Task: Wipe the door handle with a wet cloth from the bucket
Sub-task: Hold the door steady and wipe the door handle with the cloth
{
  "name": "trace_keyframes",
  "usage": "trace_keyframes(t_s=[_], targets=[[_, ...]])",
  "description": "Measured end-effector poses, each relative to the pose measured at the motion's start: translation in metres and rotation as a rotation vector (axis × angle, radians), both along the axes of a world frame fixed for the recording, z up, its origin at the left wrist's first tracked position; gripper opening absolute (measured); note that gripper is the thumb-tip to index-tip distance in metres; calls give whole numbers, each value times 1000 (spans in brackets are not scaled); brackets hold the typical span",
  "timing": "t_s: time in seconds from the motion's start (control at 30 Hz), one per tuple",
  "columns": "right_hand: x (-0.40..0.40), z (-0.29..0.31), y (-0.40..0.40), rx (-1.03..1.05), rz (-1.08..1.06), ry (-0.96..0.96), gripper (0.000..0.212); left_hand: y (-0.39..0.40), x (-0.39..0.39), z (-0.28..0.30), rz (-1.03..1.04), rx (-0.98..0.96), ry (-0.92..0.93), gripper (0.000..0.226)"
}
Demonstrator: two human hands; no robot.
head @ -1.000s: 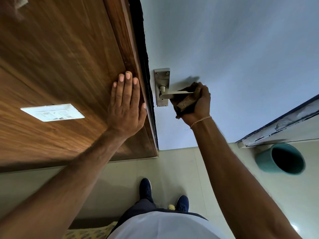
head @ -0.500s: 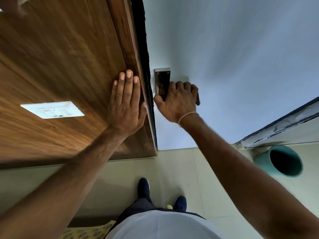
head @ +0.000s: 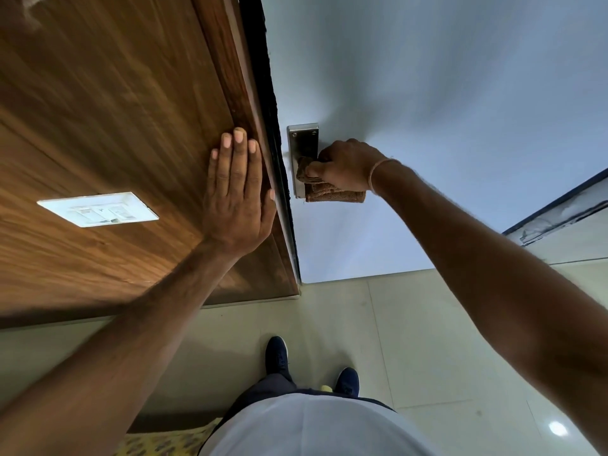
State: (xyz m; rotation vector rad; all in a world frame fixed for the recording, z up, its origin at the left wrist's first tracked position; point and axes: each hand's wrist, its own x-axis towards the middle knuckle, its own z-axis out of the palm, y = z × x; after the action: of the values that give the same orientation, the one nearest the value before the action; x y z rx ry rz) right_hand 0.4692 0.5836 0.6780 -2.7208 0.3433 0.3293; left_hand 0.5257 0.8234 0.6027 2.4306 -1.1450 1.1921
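Observation:
The metal door handle's back plate (head: 303,139) is fixed on the pale blue door (head: 444,93), close to its left edge. My right hand (head: 345,166) is closed around a brown cloth (head: 332,195) and presses it on the lower half of the plate. The cloth and hand hide the lever. My left hand (head: 235,192) lies flat with fingers spread on the wooden wall panel (head: 115,110), beside the door frame. The bucket is out of view.
A white switch plate (head: 98,209) sits on the wood panel to the left. Beige floor tiles (head: 411,340) lie below, with my two dark shoes (head: 278,357). A pale ledge with a dark edge (head: 559,215) runs along the right side.
My right hand slid from the lever's outer end to the back plate and turned, so the brown cloth now shows below it. The view shifted; the teal bucket left the frame. Left hand unmoved.

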Motion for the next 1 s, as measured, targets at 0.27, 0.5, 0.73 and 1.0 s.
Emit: trace_keyframes(t_s=[0.27, 0.5, 0.73, 1.0], targets=[[-12, -12, 5, -76, -17, -155, 40, -4, -2, -1, 6, -15, -12, 90], [-40, -69, 28, -447, -33, -697, 24, -3, 2, -4, 13, -13, 0, 89], [-24, -44, 29, -465, 51, -483, 34, -4, 1, -3, 19, -16, -26, 90], [-33, -51, 2, -461, 117, -517, 37, -4, -1, -1, 19, -3, -23, 89]])
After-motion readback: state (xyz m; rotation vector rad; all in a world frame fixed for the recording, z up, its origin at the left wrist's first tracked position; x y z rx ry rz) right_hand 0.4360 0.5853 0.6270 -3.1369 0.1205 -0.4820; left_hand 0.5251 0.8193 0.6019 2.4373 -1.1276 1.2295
